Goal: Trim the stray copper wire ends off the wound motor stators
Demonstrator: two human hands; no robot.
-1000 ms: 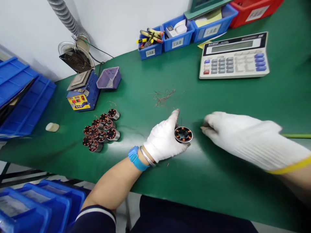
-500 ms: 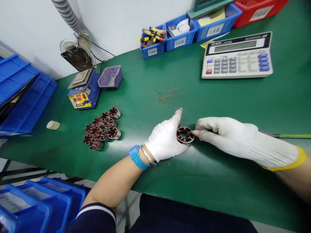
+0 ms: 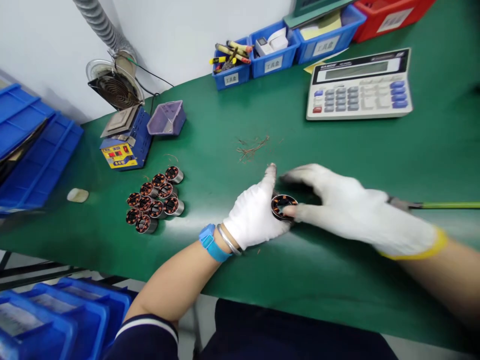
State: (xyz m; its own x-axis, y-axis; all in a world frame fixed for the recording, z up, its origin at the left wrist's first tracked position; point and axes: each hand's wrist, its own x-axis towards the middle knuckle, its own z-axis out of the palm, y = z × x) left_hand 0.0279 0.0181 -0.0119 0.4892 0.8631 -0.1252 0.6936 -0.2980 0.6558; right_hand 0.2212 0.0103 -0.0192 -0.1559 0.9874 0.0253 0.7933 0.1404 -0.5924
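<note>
Evidently held one copper-wound motor stator (image 3: 278,204) in the left grip (image 3: 255,212), with the white glove wrapped round the metal wall, thumb toward the far side and fingers toward the near side. Clasped it by the outside, likely to leave the wound face uncovered and turned up into view. Could not tell whether to call it resting on the green desk (image 3: 225,130) or just above.

Had the right grip (image 3: 333,202), also gloved, loose and parted, fingers beyond the far rim and thumb over the ring's mouth, with nothing visibly grasped. Could not make out firm contact at that blurred thumb tip. Seemed to pair the two for steadiness: one side clasped, the other free at the opening.

Saw loose wire clippings (image 3: 251,149) just beyond, clear of both gloves, and a green tool (image 3: 450,205) lying partly hidden behind the right wrist.

Farther left, had a cluster of stators (image 3: 156,209) packed close, wound ends up, probably to save space and show the windings. Behind it, had a blue solder pot (image 3: 125,145), by its look, near the extractor fan (image 3: 116,90), presumably for fumes, with a purple tray (image 3: 178,117) beside it.

At the back, found a calculator (image 3: 360,85) and labelled blue boxes (image 3: 243,75), one with markers, apparently ranged there to leave working room in front.
</note>
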